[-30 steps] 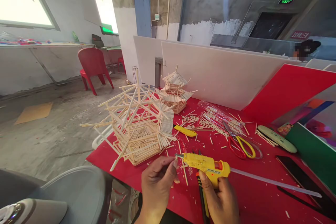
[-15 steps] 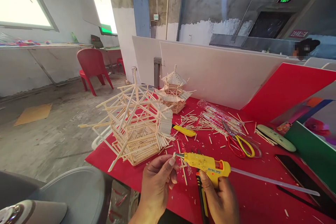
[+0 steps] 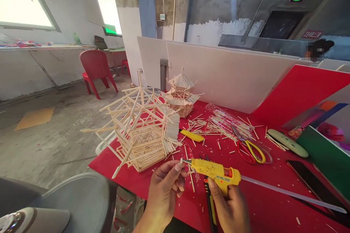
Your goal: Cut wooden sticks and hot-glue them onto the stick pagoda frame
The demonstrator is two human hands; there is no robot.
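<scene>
My right hand is wrapped round the handle of a yellow hot glue gun. A long translucent glue stick runs out of its back. The nozzle points left and meets the tip of a small pale stick piece, which my left hand pinches between thumb and fingers; most of that piece is hidden. Just beyond my left hand stands a large open pavilion frame of wooden sticks, its roof partly covered by a panel of sticks. Behind it is a smaller pavilion model with covered roofs.
On the red tabletop lie a yellow utility knife, scissors, bagged sticks, black-and-yellow handled pliers and a phone. White boards stand behind. A grey stool is at left; a person's head shows far right.
The glue stick's far end has swung slightly down and to the right. Both hands, the glue gun and the small stick piece are almost where they were.
</scene>
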